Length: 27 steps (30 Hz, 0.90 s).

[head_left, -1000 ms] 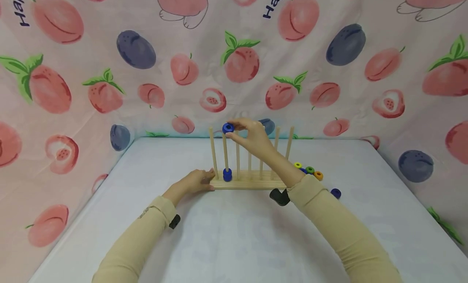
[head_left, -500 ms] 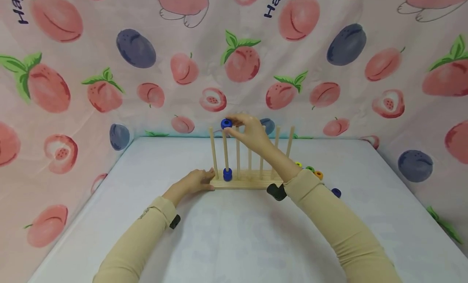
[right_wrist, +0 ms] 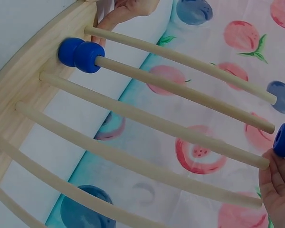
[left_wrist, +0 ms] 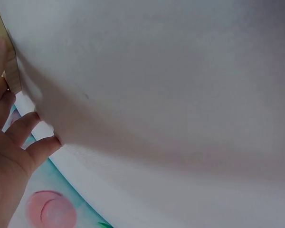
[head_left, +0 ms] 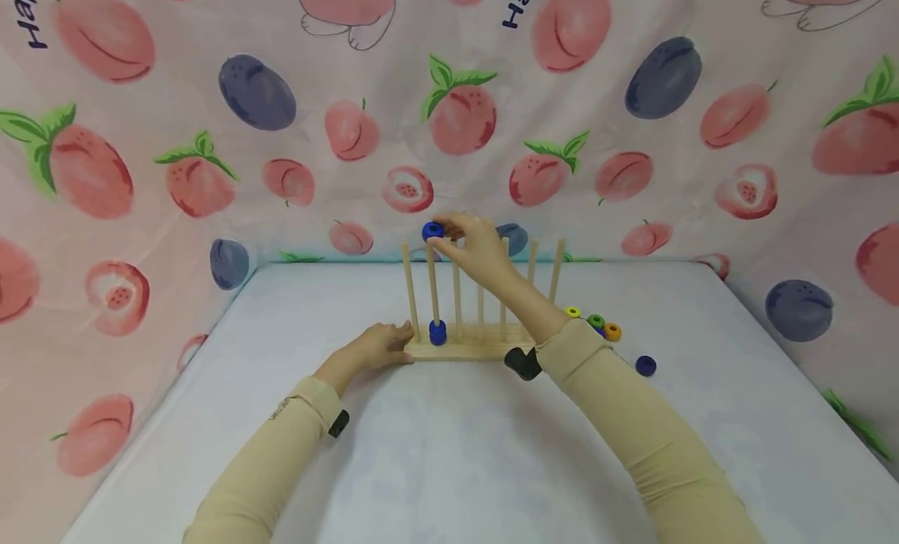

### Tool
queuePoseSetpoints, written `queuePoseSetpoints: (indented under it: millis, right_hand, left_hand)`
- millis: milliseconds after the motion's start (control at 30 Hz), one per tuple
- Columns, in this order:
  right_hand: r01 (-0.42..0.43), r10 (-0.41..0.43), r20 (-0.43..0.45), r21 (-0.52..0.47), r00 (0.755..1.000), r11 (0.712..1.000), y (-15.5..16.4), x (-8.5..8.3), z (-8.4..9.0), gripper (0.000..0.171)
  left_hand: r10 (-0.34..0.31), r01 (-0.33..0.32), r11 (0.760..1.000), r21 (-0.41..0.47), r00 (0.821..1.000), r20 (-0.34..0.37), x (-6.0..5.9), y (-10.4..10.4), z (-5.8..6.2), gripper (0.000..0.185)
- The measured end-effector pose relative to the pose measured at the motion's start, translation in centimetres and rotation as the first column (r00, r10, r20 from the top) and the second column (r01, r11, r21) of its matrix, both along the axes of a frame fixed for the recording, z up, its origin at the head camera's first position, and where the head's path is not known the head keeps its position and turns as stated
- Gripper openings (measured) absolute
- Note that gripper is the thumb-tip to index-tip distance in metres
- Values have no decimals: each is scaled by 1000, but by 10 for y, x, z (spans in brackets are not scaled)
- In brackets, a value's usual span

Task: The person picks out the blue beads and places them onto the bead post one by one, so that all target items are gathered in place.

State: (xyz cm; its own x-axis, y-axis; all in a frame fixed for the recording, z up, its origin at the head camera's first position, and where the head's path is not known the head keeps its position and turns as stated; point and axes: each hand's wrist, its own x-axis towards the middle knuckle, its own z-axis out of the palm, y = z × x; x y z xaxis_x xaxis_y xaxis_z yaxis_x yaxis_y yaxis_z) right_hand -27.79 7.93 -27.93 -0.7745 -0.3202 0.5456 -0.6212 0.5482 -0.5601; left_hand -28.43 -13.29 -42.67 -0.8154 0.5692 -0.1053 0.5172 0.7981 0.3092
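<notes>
A wooden rack (head_left: 463, 349) with several upright dowels stands at the far middle of the white table. Two blue beads (head_left: 438, 332) sit stacked at the foot of the second dowel (head_left: 433, 286) from the left; in the right wrist view the same blue beads (right_wrist: 78, 54) show against the rack base (right_wrist: 19, 90). My right hand (head_left: 477, 251) pinches a blue bead (head_left: 432, 231) just above that dowel's tip; the pinched bead (right_wrist: 284, 139) is close to the tip. My left hand (head_left: 379, 347) rests against the rack's left end, fingers (left_wrist: 9, 137) fairly straight.
Loose beads lie right of the rack: yellow (head_left: 573, 312), green (head_left: 595, 321), orange (head_left: 612, 332), and a blue one (head_left: 645, 365) nearer me. Fruit-print cloth walls close in the table (head_left: 449, 450) at the back and sides.
My right hand has lifted the blue bead slightly and shifted it left, from beside the second dowel's top to just above its tip. The left hand has stayed on the rack.
</notes>
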Motion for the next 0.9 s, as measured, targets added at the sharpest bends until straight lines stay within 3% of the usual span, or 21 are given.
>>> queuePoseSetpoints:
  millis: [233, 400, 700, 900]
  right_hand:
    - [5, -6, 27, 35, 1000, 999, -7, -3, 6, 37]
    - [-13, 11, 35, 52, 999, 999, -8, -2, 6, 35]
    - [-31, 31, 80, 5, 996, 999, -6, -3, 8, 34]
    - [-38, 35, 71, 37, 997, 999, -7, -5, 6, 33]
  left_hand:
    - [-16, 16, 1000, 24, 1000, -7, -2, -4, 2, 60]
    - [-3, 2, 999, 36, 1000, 24, -1, -3, 1, 60]
    - [2, -4, 1000, 27, 999, 44, -7, 2, 8, 60]
    - [3, -4, 1000, 18, 999, 47, -6, 0, 4, 60]
